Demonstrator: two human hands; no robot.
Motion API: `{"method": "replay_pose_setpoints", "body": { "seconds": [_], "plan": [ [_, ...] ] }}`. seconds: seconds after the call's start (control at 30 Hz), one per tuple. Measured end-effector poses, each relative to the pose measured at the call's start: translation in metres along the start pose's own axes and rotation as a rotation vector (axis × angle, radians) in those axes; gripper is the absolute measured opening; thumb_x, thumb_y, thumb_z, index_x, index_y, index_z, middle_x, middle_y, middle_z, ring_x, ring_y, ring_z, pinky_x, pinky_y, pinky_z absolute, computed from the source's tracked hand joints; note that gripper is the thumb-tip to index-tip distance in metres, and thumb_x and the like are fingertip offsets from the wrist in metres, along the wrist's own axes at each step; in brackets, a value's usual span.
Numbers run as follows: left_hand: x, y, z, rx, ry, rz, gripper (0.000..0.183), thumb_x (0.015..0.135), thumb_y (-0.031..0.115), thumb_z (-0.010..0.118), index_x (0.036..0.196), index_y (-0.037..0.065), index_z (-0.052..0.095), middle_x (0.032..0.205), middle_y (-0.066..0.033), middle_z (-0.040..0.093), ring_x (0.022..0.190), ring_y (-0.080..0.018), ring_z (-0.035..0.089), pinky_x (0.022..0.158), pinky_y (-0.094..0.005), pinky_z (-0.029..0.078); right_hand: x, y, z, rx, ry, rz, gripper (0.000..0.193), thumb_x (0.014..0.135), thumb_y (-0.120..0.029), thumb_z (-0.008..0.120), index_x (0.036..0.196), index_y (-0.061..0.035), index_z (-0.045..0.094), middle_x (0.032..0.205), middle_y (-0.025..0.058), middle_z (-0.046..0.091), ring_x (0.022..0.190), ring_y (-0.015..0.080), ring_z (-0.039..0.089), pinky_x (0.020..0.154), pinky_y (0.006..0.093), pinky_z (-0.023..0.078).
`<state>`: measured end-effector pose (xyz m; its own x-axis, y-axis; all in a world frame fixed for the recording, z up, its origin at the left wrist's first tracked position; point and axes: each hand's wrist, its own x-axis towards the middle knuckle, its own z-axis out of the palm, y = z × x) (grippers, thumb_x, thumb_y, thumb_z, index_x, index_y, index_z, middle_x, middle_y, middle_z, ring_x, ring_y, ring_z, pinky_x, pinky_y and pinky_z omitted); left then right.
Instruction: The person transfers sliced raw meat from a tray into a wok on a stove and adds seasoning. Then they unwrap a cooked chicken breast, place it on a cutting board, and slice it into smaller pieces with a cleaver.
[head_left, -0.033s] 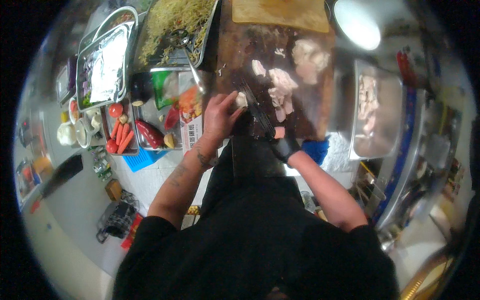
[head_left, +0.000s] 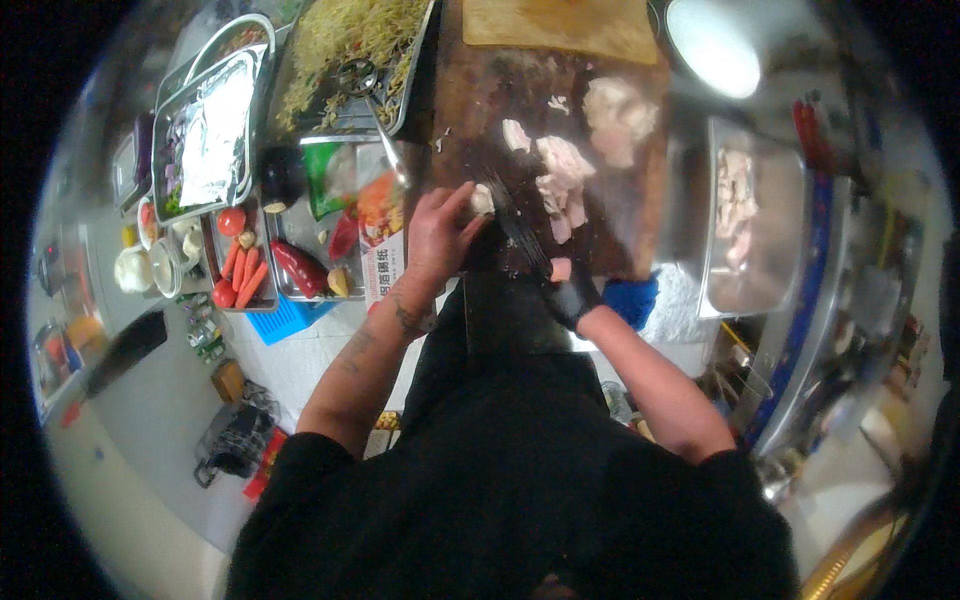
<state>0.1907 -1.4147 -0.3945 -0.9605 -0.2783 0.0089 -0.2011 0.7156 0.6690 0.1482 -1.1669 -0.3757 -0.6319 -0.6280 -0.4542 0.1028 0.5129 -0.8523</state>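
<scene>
My bare left hand [head_left: 437, 228] lies at the left part of a dark cutting board [head_left: 610, 215], its fingers closed on a small pale piece of meat [head_left: 482, 199]. In a black glove, my right hand [head_left: 574, 300] grips a knife [head_left: 515, 222] at the board's near edge. The dark blade slants up and left, close to the right side of that piece. A pink patch shows at the gloved fingers; I cannot tell what it is. Right of the blade lie sliced pale meat [head_left: 565, 170] and, farther off, a larger pale lump [head_left: 620, 118].
A steel tray of noodles [head_left: 340, 50] with a ladle [head_left: 385, 135] stands far left. Nearer are trays of carrots [head_left: 250, 278], tomatoes and red peppers [head_left: 298, 266], and a foil-covered tray [head_left: 215, 130]. Right of the board sits a metal pan [head_left: 755, 270] with pale meat pieces.
The knife blade has shifted slightly, and the gloved right hand with it. My left hand and the meat stay in place.
</scene>
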Motion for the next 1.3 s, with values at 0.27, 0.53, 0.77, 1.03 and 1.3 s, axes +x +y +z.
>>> {"method": "replay_pose_setpoints", "body": {
  "seconds": [0.27, 0.53, 0.77, 1.03, 1.3],
  "plan": [
    [0.008, -0.008, 0.010, -0.124, 0.077, -0.112, 0.051, 0.088, 0.018, 0.083, 0.134, 0.004, 0.067, 0.116, -0.0178, 0.071, 0.103, -0.0362, 0.069, 0.092, -0.0424, 0.056, -0.061, 0.015, -0.010, -0.293, -0.044, 0.070, 0.032, 0.097, -0.034, 0.064, 0.112, -0.0085, 0.076, 0.107, 0.0243, 0.074, 0.102, 0.0449, 0.070, 0.086, 0.0499, 0.055],
    [0.010, 0.017, -0.016, -0.367, 0.038, -0.146, 0.042, 0.102, 0.030, 0.066, 0.135, 0.004, 0.066, 0.129, -0.0189, 0.071, 0.113, -0.0355, 0.069, 0.100, -0.0423, 0.054, -0.091, -0.042, -0.043, -0.220, 0.093, -0.054, 0.026, 0.101, -0.024, 0.063, 0.113, -0.0028, 0.072, 0.098, 0.0198, 0.074, 0.094, 0.0377, 0.071, 0.080, 0.0446, 0.054],
    [-0.004, 0.055, -0.007, -1.792, -0.699, -0.625, 0.070, 0.104, 0.065, 0.051, 0.154, 0.014, 0.053, 0.147, -0.0077, 0.062, 0.136, -0.0264, 0.058, 0.114, -0.0472, 0.044, -0.080, -0.030, -0.027, 0.515, -0.151, 0.365, 0.025, 0.106, -0.024, 0.060, 0.085, -0.0110, 0.066, 0.061, 0.0050, 0.059, 0.043, 0.0157, 0.055, 0.039, 0.0347, 0.042],
    [-0.027, 0.029, -0.015, -1.518, -0.469, -0.627, 0.035, 0.109, 0.035, 0.058, 0.136, 0.012, 0.055, 0.116, -0.0060, 0.069, 0.108, -0.0201, 0.068, 0.087, -0.0341, 0.056, -0.096, -0.014, -0.010, 1.279, 0.147, 0.457, 0.014, 0.105, -0.029, 0.064, 0.102, -0.0153, 0.063, 0.067, 0.0007, 0.050, 0.049, 0.0168, 0.048, 0.041, 0.0324, 0.039],
    [-0.044, 0.037, -0.047, -1.135, -0.631, -0.529, 0.023, 0.106, 0.021, 0.063, 0.122, 0.004, 0.061, 0.101, -0.0073, 0.072, 0.095, -0.0191, 0.073, 0.084, -0.0342, 0.059, -0.082, 0.022, -0.041, 0.959, 0.400, 0.505, 0.008, 0.102, -0.012, 0.062, 0.099, -0.0146, 0.055, 0.066, 0.0021, 0.049, 0.045, 0.0167, 0.045, 0.035, 0.0319, 0.036]
  ]
}}
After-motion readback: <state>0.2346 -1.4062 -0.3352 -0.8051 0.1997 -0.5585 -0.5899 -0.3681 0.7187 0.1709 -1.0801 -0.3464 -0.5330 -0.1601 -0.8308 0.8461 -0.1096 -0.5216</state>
